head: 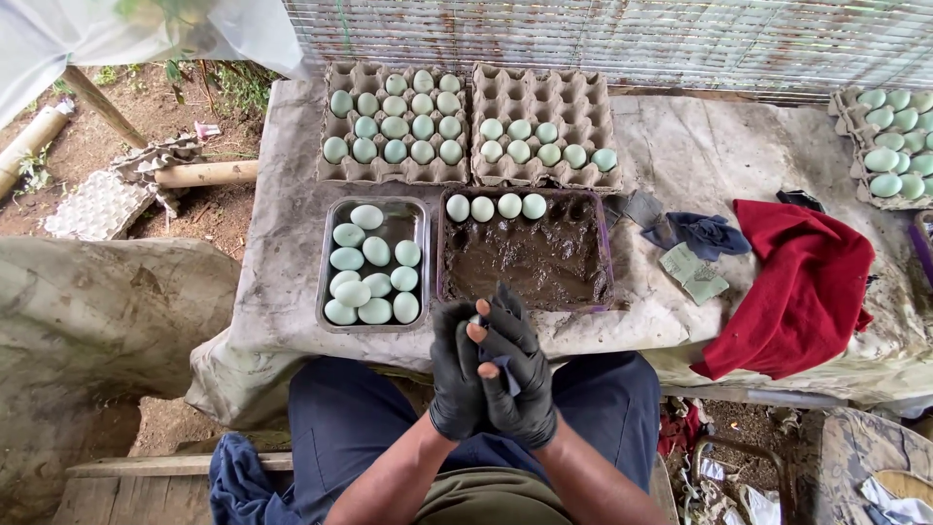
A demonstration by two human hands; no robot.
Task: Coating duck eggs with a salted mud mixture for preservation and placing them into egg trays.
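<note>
Gloved left hand [455,374], steel tray [420,216] of pale eggs [373,253]

Light: you have soft, even daylight, bright enough throughout.
Shadows: faint, diffuse under your gloved hands [491,365].
Glare: mild sheen on the metal tray [421,216] rim.
Focus: sharp centre.
Edges: you'll notice wide-angle bending.

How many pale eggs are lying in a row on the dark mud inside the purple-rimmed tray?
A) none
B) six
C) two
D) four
D: four pale blue-green eggs lie side by side along the far edge of the dark mud in the purple-rimmed rectangular tray, just below the grey cardboard egg cartons.
</note>
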